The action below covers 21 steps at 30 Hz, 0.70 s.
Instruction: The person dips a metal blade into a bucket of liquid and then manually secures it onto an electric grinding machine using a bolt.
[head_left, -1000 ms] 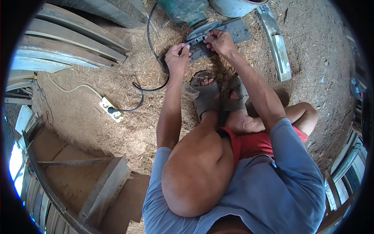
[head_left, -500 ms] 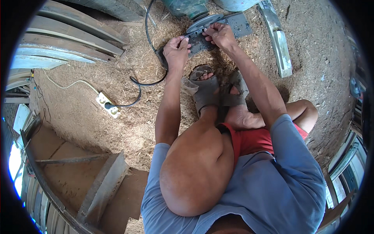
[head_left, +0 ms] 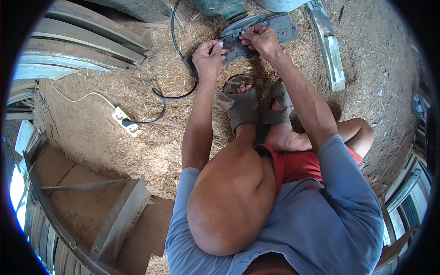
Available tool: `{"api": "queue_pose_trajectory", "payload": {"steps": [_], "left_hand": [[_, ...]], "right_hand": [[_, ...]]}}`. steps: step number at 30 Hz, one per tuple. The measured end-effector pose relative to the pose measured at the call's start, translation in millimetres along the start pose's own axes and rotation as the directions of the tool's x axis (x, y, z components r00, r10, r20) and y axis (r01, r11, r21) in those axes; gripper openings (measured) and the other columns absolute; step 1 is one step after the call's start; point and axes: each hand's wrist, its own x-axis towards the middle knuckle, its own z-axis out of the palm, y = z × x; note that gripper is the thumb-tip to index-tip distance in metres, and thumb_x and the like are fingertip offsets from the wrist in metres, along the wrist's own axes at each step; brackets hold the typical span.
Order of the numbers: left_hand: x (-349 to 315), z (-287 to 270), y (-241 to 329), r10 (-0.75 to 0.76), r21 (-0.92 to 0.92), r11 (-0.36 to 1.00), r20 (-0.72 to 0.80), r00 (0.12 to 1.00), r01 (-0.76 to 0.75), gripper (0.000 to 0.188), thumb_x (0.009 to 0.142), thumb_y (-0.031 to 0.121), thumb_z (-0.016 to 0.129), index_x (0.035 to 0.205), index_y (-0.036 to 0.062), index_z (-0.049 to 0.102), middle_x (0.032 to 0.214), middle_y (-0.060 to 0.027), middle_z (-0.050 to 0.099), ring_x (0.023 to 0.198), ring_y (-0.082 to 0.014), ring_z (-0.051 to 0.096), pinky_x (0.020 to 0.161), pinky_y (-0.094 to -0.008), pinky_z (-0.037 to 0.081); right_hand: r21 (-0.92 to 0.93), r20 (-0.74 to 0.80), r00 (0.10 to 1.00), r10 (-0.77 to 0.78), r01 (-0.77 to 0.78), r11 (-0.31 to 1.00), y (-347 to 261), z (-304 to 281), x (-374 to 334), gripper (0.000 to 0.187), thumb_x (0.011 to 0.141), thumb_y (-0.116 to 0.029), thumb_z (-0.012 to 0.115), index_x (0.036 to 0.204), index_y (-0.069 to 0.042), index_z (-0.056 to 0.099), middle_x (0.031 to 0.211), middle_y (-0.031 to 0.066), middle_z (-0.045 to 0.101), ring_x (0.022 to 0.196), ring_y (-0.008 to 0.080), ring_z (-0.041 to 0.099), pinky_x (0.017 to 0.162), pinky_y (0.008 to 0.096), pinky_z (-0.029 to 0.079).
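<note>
My left hand (head_left: 208, 54) is closed, thumb and fingertips pinched, over the left part of a dark metal plate (head_left: 285, 28). Opposite it, my right hand (head_left: 261, 40) has its fingers pinched together beside a grey round disc (head_left: 243, 24). Something thin may lie between the two hands, but it is too small to make out. The disc belongs to a green machine (head_left: 221, 8), cut off by the upper edge. Just left of my left hand is a black box (head_left: 190, 66) with a cable, partly hidden by that hand.
A white power strip (head_left: 126, 122) with a black plug (head_left: 127, 122) lies left on the shaving-covered ground. Curved planks (head_left: 87, 43) are stacked at the upper left. A wooden bar (head_left: 332, 59) lies at the right. Lower left stands a wooden frame (head_left: 120, 220). My sandalled feet (head_left: 243, 101) are close below the plate.
My right hand has shifted very slightly, still pinched near the disc. My left hand stays nearly in place. The whole view has moved a little.
</note>
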Motion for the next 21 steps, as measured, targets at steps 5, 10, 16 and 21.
{"api": "queue_pose_trajectory", "payload": {"steps": [5,10,16,21], "left_hand": [[0.5,-3.3,-4.2,0.004,-0.052,0.999,-0.017,1.0,-0.004,0.015,0.091,0.006,0.065,0.1,-0.0049,0.061,0.086,-0.0084,0.066,0.07,-0.0127,0.066,0.056,-0.0202,0.053],[1.5,-2.2,-4.2,0.01,-0.024,1.0,0.003,1.0,-0.01,0.016,0.09,0.007,0.066,0.1,-0.0045,0.061,0.085,-0.0082,0.066,0.069,-0.0127,0.066,0.056,-0.0203,0.053],[3.2,-0.8,-2.6,0.005,0.021,1.0,0.017,1.0,-0.006,0.017,0.091,0.009,0.066,0.101,-0.004,0.061,0.083,-0.0064,0.066,0.065,-0.0096,0.064,0.054,-0.0194,0.051],[5.3,2.9,-1.5,-0.01,0.038,0.999,0.022,1.0,0.009,0.018,0.09,0.01,0.067,0.101,-0.0029,0.062,0.082,-0.0051,0.066,0.062,-0.0073,0.062,0.052,-0.0189,0.05]], "right_hand": [[-0.054,0.029,1.0,0.0,0.002,0.999,-2.0,2.2,0.4,0.012,0.089,-0.012,0.068,0.09,-0.001,0.066,0.085,0.0085,0.072,0.069,0.0115,0.069,0.056,0.0241,0.049],[-0.018,0.022,1.0,0.014,-0.014,1.0,0.4,0.0,3.8,0.015,0.089,-0.014,0.07,0.081,-0.004,0.062,0.085,0.0086,0.072,0.07,0.0111,0.068,0.056,0.0225,0.049],[0.019,0.0,1.0,0.019,-0.019,1.0,-0.4,0.5,0.7,0.013,0.089,-0.013,0.07,0.083,-0.005,0.063,0.085,0.0087,0.072,0.07,0.011,0.068,0.057,0.0216,0.05],[0.056,-0.019,1.0,0.003,-0.001,0.998,0.7,-1.2,-0.6,0.009,0.089,-0.012,0.068,0.088,-0.005,0.063,0.087,0.008,0.072,0.073,0.0121,0.069,0.059,0.0219,0.051]]}}
